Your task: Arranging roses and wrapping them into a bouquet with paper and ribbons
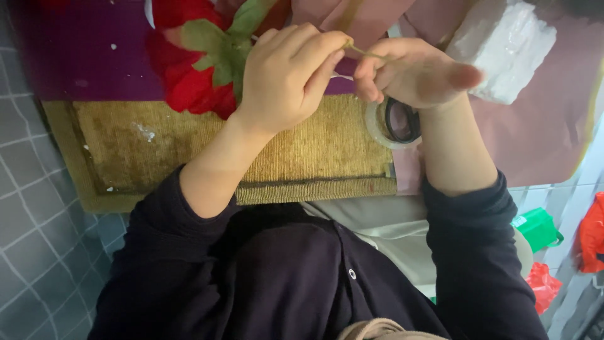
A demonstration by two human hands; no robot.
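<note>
Over the far edge of the woven mat (189, 151), the 2 hands' fingers pinch a thin green stem (368, 54) (red artificial flower (189, 75) at left), seemingly mid-wrapping; next calls for steady tension.

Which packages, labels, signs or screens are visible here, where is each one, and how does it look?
White wrapped block: top right on the pink sheet, lumpy, in clear film.
Green box: lower right, small.
Red bags: right edge and below the green box, crumpled.
No labels, signs or screens show.
</note>
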